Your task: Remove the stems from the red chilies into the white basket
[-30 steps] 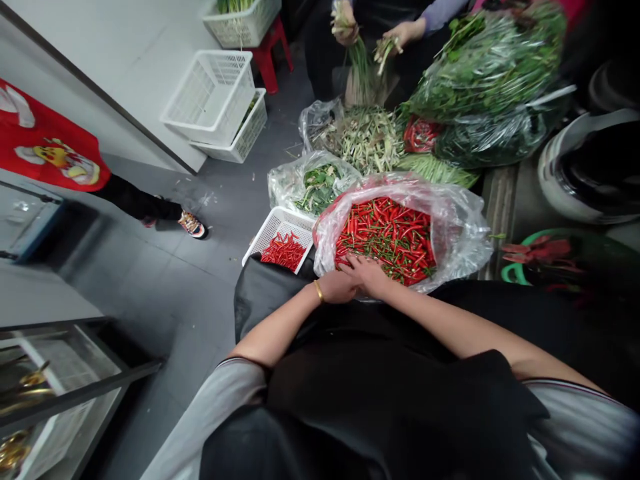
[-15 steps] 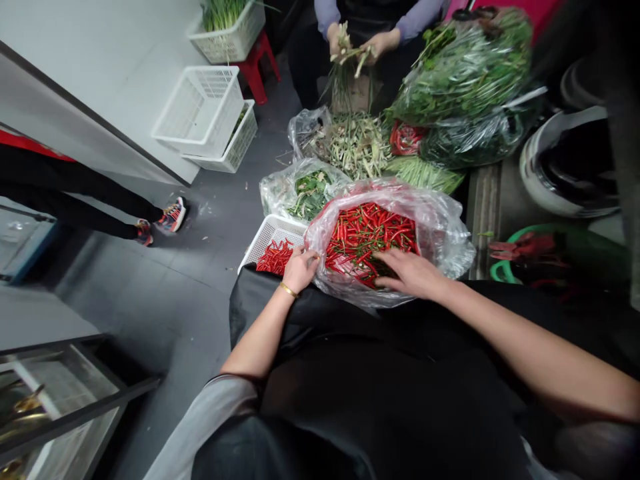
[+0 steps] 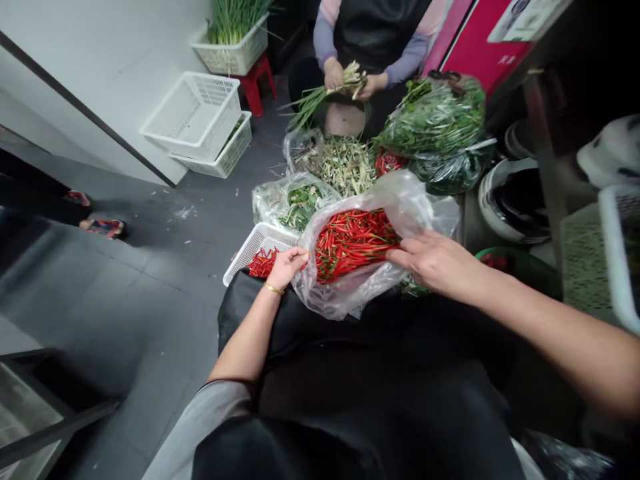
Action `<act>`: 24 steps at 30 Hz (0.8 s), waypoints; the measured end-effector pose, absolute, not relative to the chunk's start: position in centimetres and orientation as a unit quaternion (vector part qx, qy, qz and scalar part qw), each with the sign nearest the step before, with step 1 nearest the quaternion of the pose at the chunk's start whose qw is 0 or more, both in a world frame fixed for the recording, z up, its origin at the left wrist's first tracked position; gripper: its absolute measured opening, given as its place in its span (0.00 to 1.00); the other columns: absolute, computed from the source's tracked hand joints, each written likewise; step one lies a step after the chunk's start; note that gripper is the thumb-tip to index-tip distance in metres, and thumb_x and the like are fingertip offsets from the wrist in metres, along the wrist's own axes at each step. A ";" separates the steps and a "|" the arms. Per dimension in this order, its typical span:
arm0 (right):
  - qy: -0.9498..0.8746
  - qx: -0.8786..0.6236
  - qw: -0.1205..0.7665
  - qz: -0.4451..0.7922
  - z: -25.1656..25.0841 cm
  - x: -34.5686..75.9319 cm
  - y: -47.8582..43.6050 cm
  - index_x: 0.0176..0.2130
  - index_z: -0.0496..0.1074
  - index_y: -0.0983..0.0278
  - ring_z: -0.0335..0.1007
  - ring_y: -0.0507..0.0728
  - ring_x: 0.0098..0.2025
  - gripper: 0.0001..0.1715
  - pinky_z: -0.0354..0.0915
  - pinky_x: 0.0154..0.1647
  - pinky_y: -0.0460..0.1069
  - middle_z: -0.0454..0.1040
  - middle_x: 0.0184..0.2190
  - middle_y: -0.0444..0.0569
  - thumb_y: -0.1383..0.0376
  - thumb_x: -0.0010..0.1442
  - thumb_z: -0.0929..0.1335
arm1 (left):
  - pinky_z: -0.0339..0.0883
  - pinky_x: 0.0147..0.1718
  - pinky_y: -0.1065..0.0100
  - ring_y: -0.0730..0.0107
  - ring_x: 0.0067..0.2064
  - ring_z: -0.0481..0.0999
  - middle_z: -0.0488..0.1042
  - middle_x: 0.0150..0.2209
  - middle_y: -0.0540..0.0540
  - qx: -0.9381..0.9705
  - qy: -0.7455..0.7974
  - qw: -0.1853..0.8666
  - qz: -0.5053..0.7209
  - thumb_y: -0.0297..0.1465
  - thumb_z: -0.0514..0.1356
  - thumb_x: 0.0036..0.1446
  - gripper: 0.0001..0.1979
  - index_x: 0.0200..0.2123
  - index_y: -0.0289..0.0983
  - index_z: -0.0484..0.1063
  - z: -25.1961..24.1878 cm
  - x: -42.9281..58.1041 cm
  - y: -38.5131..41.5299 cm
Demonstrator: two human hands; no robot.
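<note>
A clear plastic bag (image 3: 410, 200) full of red chillies (image 3: 350, 240) stands on the floor in front of my knees. My left hand (image 3: 286, 265), with a gold bracelet at the wrist, is closed on the bag's left rim. My right hand (image 3: 435, 261) pinches the bag's right rim. Left of the bag, a white basket (image 3: 250, 245) holds a small heap of red chillies (image 3: 261, 263), just beside my left hand.
Behind lie bags of green trimmings (image 3: 300, 203), pale stalks (image 3: 347, 163) and leafy greens (image 3: 435, 120). A seated person (image 3: 373, 40) opposite holds spring onions (image 3: 320, 97). Stacked white baskets (image 3: 197, 117) stand by the wall, a red stool (image 3: 255, 87) beyond. Someone's shoes (image 3: 103, 227) at left.
Both hands left the chillies inside the bag and moved apart to its rims, now gripping the plastic. The view tilted up. The walking person's feet moved left.
</note>
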State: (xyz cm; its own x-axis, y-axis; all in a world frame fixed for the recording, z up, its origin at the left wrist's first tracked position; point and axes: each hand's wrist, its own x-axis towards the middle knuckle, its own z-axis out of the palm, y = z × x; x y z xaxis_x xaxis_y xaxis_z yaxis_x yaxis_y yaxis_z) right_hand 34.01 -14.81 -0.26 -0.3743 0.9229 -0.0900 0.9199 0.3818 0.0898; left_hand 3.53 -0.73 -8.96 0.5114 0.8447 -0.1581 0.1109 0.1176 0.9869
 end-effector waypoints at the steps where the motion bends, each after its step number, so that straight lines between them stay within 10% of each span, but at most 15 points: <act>1: 0.825 0.559 0.082 -0.009 -0.6 33.9 -15.2 0.40 0.74 0.64 0.66 0.58 0.32 0.18 0.54 0.37 0.52 0.72 0.30 0.54 0.72 0.60 0.58 | 0.59 0.31 0.73 0.78 0.28 0.64 0.71 0.26 0.50 0.592 0.395 0.640 0.289 0.42 0.68 0.42 0.19 0.28 0.32 0.72 -8.9 3.4 -0.9; 16: 0.722 0.652 0.220 -0.069 -3.1 40.5 -17.3 0.47 0.74 0.63 0.69 0.57 0.27 0.18 0.51 0.26 0.50 0.72 0.30 0.55 0.72 0.59 0.63 | 0.60 0.32 0.73 0.78 0.30 0.67 0.73 0.29 0.48 0.570 0.263 0.724 0.285 0.42 0.68 0.43 0.19 0.32 0.32 0.74 -6.7 10.2 -2.1; 24: 0.772 0.605 0.085 -0.172 -5.5 34.3 -21.8 0.58 0.67 0.59 0.71 0.66 0.46 0.30 0.64 0.45 0.58 0.70 0.50 0.59 0.65 0.56 0.66 | 0.57 0.28 0.73 0.79 0.25 0.64 0.71 0.24 0.50 0.533 0.410 0.696 0.251 0.37 0.67 0.44 0.13 0.28 0.32 0.73 -10.0 1.6 -3.2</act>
